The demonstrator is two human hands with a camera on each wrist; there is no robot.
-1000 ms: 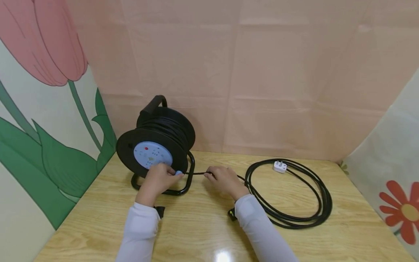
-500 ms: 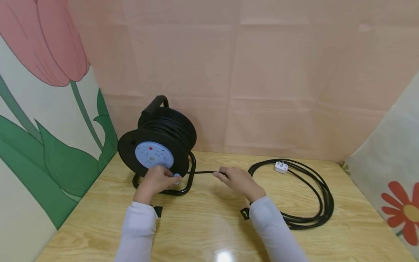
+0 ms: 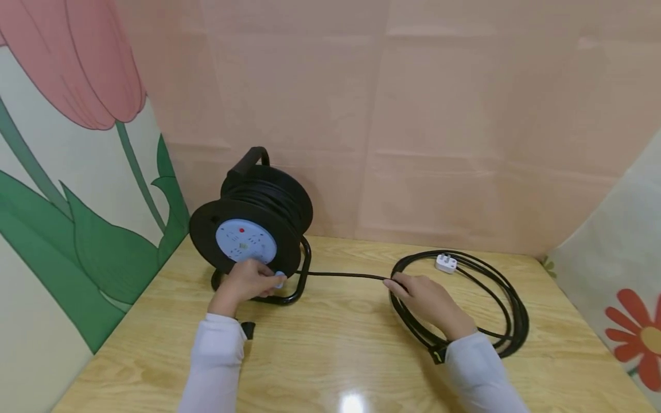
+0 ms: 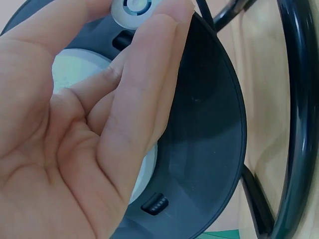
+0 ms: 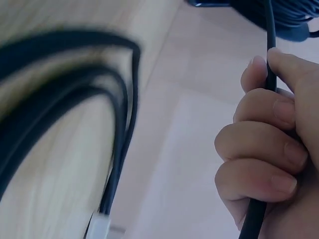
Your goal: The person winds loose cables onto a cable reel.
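A black cable reel (image 3: 206, 234) with a pale blue socket panel (image 3: 245, 238) stands at the left in the head view. My left hand (image 3: 244, 285) pinches the small blue knob (image 3: 279, 279) low on the reel's face; close up, the left wrist view has this round knob (image 4: 124, 16) at thumb and finger. From the reel a taut black cable (image 3: 341, 275) runs right to my right hand (image 3: 428, 301). In the right wrist view its fingers (image 5: 256, 139) curl round the cable. Beneath this hand lies a loose cable coil (image 3: 518, 321).
A white three-pin plug (image 3: 446, 263) lies inside the coil's far edge. The reel's black tubular stand (image 3: 294, 298) rests on the wooden table (image 3: 330, 350). A pink backdrop (image 3: 439, 143) rises behind, with flower-printed sheets at both sides.
My right hand has moved right along with the cable direction, to the coil's left side, so more cable spans from the reel. My left hand stays at the knob, which sits slightly lower.
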